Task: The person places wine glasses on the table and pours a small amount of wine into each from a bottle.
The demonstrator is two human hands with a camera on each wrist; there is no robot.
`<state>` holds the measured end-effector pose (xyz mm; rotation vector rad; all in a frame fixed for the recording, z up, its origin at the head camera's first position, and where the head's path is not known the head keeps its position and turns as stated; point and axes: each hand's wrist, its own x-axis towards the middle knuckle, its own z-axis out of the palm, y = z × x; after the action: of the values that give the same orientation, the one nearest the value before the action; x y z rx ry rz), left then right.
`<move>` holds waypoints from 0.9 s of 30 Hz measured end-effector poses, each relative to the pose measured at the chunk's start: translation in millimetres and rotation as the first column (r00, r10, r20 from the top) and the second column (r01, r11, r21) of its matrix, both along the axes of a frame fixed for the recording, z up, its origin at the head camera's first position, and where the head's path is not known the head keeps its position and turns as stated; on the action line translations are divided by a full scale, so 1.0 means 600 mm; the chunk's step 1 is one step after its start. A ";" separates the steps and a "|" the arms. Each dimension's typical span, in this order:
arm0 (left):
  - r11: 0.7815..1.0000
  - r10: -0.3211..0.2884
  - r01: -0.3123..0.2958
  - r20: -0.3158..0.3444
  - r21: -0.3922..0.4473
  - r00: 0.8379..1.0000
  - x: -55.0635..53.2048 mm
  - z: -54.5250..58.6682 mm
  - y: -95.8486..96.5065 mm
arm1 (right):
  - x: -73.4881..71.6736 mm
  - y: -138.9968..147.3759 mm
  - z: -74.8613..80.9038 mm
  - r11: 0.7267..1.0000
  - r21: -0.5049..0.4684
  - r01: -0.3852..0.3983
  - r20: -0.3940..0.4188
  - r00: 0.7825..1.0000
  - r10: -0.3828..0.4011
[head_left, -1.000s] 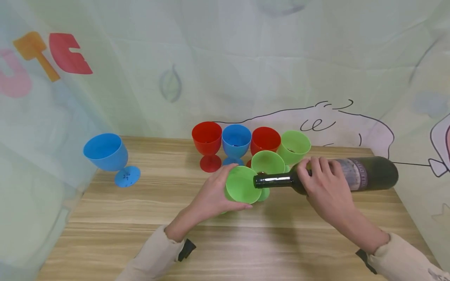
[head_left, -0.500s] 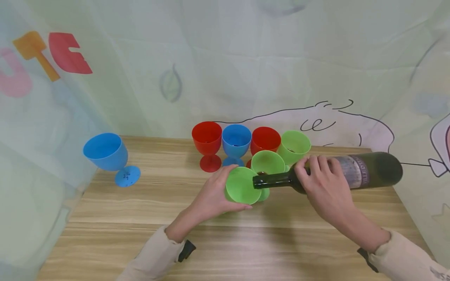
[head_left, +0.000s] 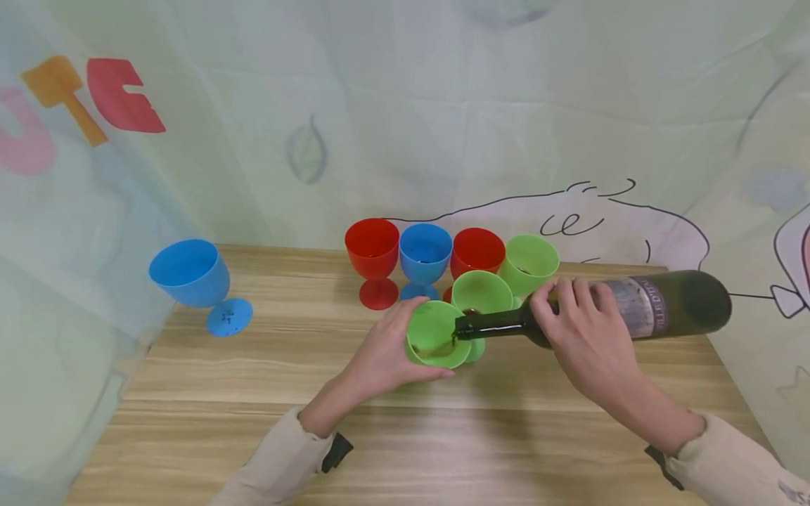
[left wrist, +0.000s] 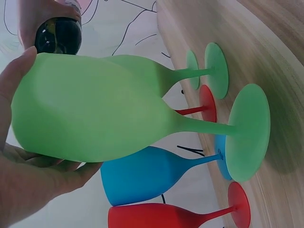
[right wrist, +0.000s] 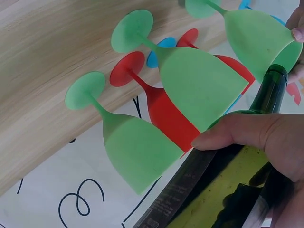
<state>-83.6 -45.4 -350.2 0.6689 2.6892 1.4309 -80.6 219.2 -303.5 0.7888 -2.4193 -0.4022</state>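
My left hand grips a light green plastic goblet round its bowl, thumb on the near side. In the left wrist view the goblet's foot shows close over the wooden table. My right hand grips a dark glass wine bottle at its shoulder, tipped nearly level with the base slightly raised. The bottle's mouth lies over the goblet's right rim. A thin dark stream runs from it, and a little brownish liquid is in the bowl.
Behind the hands stand two red goblets, a blue goblet and two green goblets, close together. Another blue goblet stands at the table's left. A printed cloth hangs along the back and sides of the wooden table.
The bottle's base has risen, tilting the bottle further. Liquid now flows from its mouth and shows in the held goblet. The left hand and the other goblets have stayed put.
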 end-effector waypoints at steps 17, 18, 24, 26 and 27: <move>1.000 -0.010 0.010 -0.030 -0.006 0.999 -0.001 -0.001 -0.002 | 0.002 -0.001 0.003 1.000 0.010 0.007 0.013 1.000 -0.007; 1.000 -0.011 0.011 -0.029 -0.004 1.000 -0.001 -0.002 -0.002 | 0.002 -0.001 0.003 1.000 0.010 0.006 0.013 1.000 -0.006; 1.000 -0.013 0.013 -0.026 -0.005 1.000 -0.001 -0.006 -0.003 | 0.002 -0.002 0.003 1.000 0.009 0.003 0.017 1.000 -0.003; 1.000 -0.012 0.012 -0.025 -0.008 1.000 -0.001 -0.006 -0.003 | 0.002 -0.002 0.003 1.000 0.011 0.004 0.018 1.000 -0.004; 1.000 -0.012 0.012 -0.024 -0.009 1.000 -0.001 -0.007 -0.003 | 0.002 -0.002 0.002 1.000 0.011 0.003 0.018 1.000 -0.004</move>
<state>-84.3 -47.2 -354.3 0.7048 2.7033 1.4163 -79.3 218.3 -302.0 0.7964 -2.4378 -0.4112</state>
